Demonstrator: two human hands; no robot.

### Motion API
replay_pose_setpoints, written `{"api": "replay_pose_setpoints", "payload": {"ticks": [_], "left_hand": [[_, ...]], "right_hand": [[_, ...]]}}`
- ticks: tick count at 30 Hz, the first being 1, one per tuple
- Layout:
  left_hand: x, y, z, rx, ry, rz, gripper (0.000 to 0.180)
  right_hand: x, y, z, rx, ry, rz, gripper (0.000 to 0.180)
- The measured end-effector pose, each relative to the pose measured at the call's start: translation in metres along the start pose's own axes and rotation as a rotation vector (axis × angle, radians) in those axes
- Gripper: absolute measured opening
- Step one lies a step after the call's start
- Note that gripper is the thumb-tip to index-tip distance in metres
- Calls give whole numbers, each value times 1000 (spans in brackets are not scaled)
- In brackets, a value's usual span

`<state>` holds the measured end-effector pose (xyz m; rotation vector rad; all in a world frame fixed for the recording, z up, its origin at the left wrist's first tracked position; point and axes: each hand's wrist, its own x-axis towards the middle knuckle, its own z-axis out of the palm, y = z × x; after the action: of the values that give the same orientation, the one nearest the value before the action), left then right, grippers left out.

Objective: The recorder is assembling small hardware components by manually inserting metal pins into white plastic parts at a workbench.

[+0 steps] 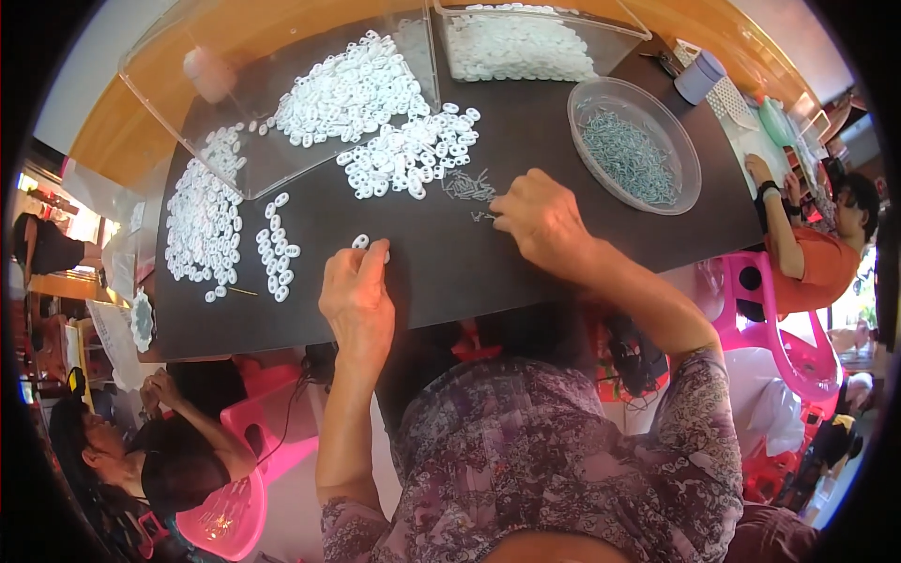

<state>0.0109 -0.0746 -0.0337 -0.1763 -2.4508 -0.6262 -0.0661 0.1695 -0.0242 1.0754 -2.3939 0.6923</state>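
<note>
The left hand [357, 296] rests on the near part of the dark counter [441, 272], fingers curled narrow and pinching one small white plastic piece [360, 241] at its fingertips; the piece is an oval link with holes, and its long axis seems to run roughly left to right, though it is too small to be sure. Just to the right, the right hand [540, 220] lies knuckles up, fingers bent down and closed narrowly over a few small grey metal pins [482, 216] on the counter; whether it actually grips one I cannot tell. Beyond those fingers a loose scatter of the same pins [467, 185] lies pointing every which way. To the left, a short double column of white pieces [278, 251] runs near to far, beside a broad heap [202, 220] too many to count. Farther back another heap [408, 155] spills from a clear plastic bin [178, 98], and a second clear bin [615, 38] holds more. One round clear bowl [690, 155] of grey pins sits far right.
</note>
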Motion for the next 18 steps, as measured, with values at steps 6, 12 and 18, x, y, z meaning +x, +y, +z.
{"api": "replay_pose_setpoints", "payload": {"ticks": [6, 12, 18], "left_hand": [[15, 10, 4, -74, 10, 47, 26], [38, 13, 15, -95, 7, 114, 26], [58, 14, 39, 8, -14, 110, 18]], "right_hand": [[-2, -1, 10, -41, -7, -11, 11], [1, -1, 11, -80, -3, -84, 18], [-1, -6, 12, 94, 112, 42, 12]]}}
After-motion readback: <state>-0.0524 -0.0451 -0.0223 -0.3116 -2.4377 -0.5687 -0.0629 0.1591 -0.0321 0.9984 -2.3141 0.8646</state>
